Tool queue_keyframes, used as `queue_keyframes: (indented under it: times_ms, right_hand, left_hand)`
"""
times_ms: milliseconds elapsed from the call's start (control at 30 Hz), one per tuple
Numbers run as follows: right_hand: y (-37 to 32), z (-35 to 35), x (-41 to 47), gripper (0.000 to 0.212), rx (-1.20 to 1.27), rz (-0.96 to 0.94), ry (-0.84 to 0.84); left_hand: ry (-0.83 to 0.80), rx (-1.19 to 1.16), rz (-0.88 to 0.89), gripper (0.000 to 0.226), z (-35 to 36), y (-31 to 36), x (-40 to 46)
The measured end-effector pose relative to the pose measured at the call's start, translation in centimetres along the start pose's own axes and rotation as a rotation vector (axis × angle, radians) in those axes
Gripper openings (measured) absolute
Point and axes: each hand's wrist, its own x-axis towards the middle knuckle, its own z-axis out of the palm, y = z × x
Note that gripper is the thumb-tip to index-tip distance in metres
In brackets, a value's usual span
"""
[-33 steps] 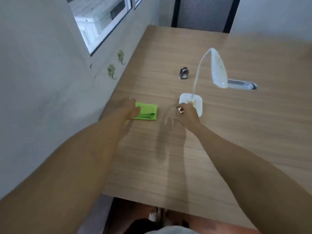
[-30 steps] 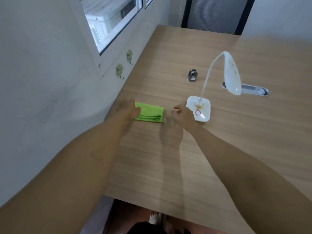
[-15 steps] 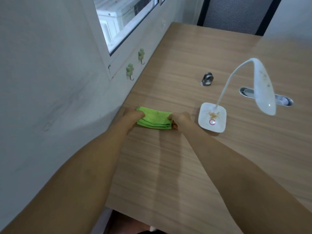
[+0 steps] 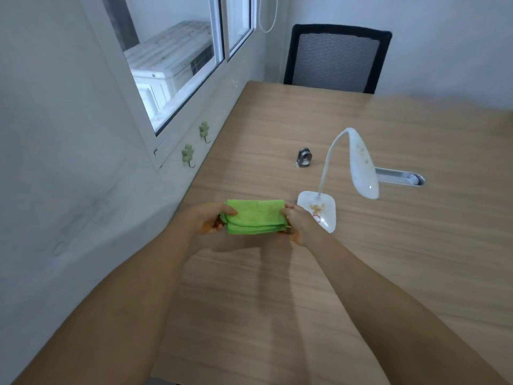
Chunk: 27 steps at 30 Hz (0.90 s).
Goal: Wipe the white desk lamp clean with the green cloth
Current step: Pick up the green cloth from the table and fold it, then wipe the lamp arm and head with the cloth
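Observation:
The folded green cloth (image 4: 254, 216) is lifted a little above the wooden desk (image 4: 388, 259), held at both ends. My left hand (image 4: 206, 220) grips its left end and my right hand (image 4: 298, 225) grips its right end. Just right of my right hand stands the white desk lamp (image 4: 362, 168), its square base (image 4: 322, 209) carrying brownish crumbs and a red ring mark. The curved neck rises from the base, and the head hangs over the desk to the right with brown specks on it.
A small metal clip-like object (image 4: 304, 157) sits behind the lamp. A metal cable slot (image 4: 401, 177) is set in the desk to the right. A wall with two green hooks (image 4: 188, 154) and a window lines the left edge. A black chair (image 4: 337, 58) stands at the far end.
My right hand left the lamp base and moved left to the cloth. Both hands took hold of the cloth and raised it off the desk. The view tilted upward.

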Motion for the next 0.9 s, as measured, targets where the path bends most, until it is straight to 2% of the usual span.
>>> queue_keyframes:
  times_ms: [167, 233, 300, 400, 467, 533, 700, 833, 900]
  right_hand:
    - [0.0, -3.4, -2.4, 0.027, 0.102, 0.086, -0.016]
    - [0.3, -4.6, -2.9, 0.028, 0.164, 0.064, -0.005]
    - [0.7, -5.6, -3.1, 0.032, 0.288, 0.045, 0.034]
    - [1.4, -6.5, -3.7, 0.026, 0.528, 0.022, 0.064]
    - [1.8, -6.8, -4.1, 0.032, 0.606, -0.012, 0.09]
    - [2.2, -6.9, -4.5, 0.036, 0.607, -0.031, 0.095]
    - [2.2, -7.2, -5.6, 0.039, 0.421, -0.077, 0.07]
    - [0.4, -9.3, -6.4, 0.032, 0.313, -0.173, 0.19]
    - [-1.1, -10.8, -7.6, 0.022, 0.217, -0.211, 0.323]
  left_hand:
    - [-0.062, 0.103, 0.007, 0.018, 2.9, 0.2, -0.1]
    - [-0.081, 0.146, 0.018, 0.02, 4.3, 0.3, -0.4]
    - [-0.118, 0.187, 0.021, 0.023, 5.8, 0.5, -0.8]
    - [-0.189, 0.202, 0.014, 0.023, 7.8, 0.6, -1.3]
    - [-0.213, 0.199, 0.021, 0.025, 9.2, 0.6, -1.4]
    - [-0.233, 0.195, 0.034, 0.025, 10.3, 0.5, -1.4]
    - [-0.286, 0.198, 0.027, 0.02, 12.2, 0.2, -1.3]
    - [-0.295, 0.204, 0.017, 0.011, 12.7, 1.0, -2.3]
    - [-0.206, 0.161, 0.051, 0.018, 12.6, 2.2, -2.5]
